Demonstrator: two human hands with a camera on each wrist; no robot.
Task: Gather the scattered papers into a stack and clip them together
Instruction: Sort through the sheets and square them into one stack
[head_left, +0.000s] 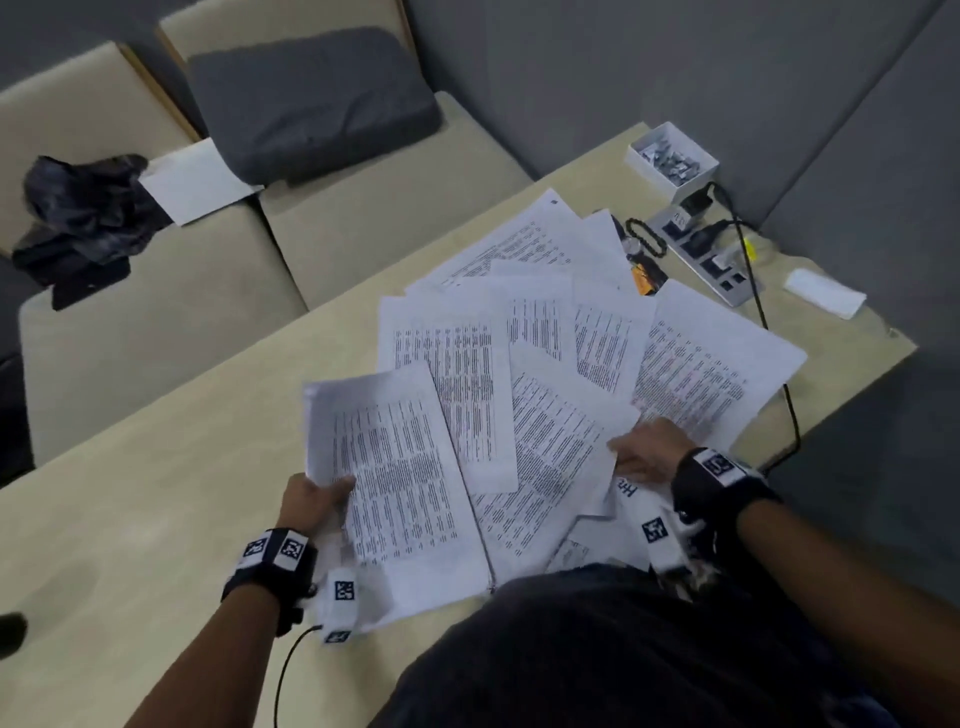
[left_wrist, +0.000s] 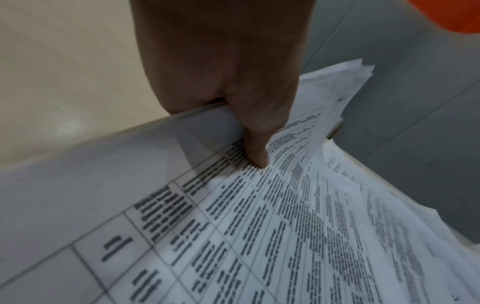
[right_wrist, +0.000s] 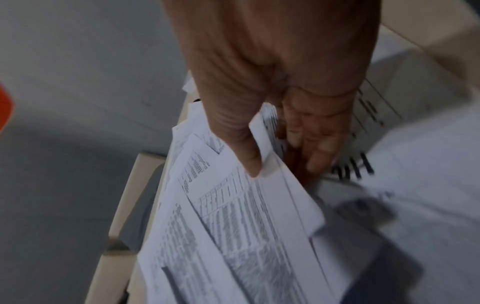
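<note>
Pale wooden tabletop (head_left: 156, 499) set against grey padded walls, beige bench seating with a dark cushion (head_left: 311, 104) beyond its far edge. Scattered papers (head_left: 519, 332): printed sheets fanned over the middle and right of the tabletop, overlapping, their long axes splaying outward from the person toward the far right corner. Left hand (head_left: 311, 499): at the near-left edge of the spread, thumb on top and fingers beneath, pinching the left margin of a lifted sheaf (head_left: 384, 467) whose long axis runs away from the body; the left wrist view shows the thumb pressed onto the printed face. Right hand (head_left: 647, 452): at the near-right edge of the spread, thumb over and fingers under the corner of a few sheets, gripping them; the right wrist view confirms a pinch. Loose sheets lie between the two hands and, more numerous, beyond the right hand toward the far right; judged, the right hand is the nearer to these and the sweep must run leftward toward the held sheaf. White box (head_left: 672, 158) of what look like metal clips: far right corner, well apart from both hands, nearer the right. Power strip (head_left: 706, 254) with cables beside it.
</note>
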